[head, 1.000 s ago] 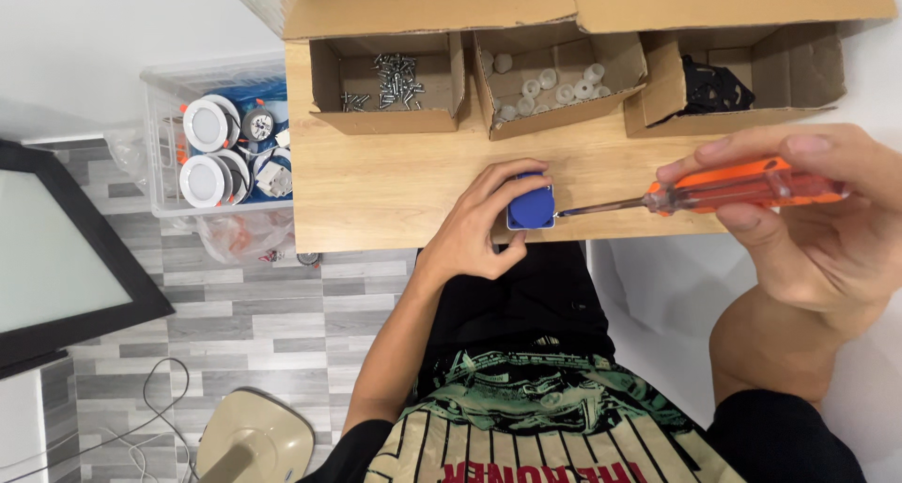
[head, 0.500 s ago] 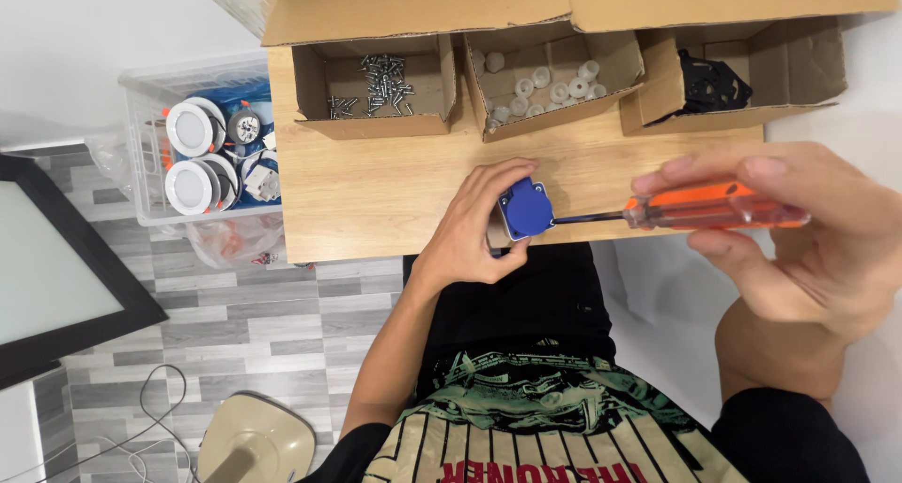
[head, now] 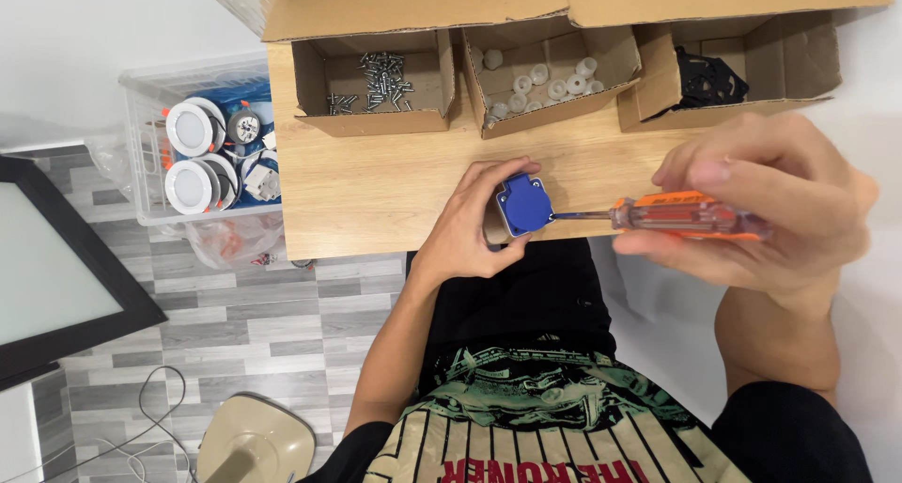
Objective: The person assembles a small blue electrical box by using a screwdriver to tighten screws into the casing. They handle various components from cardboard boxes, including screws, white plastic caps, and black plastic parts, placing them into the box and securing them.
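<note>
- Left grip (head: 474, 225) closed around small blue housing (head: 524, 204) at table (head: 376, 187) front edge; right grip (head: 761, 206) closed on orange-handled screwdriver (head: 681, 215), tip touching housing.
- Grey wood-pattern floor (head: 235, 323) beneath.
- Three open cardboard boxes (head: 376, 79) along table rear.
- Clear bin (head: 202, 159) of round fittings left.

Head view — straight down, close over wooden table (head: 376, 192)
</note>
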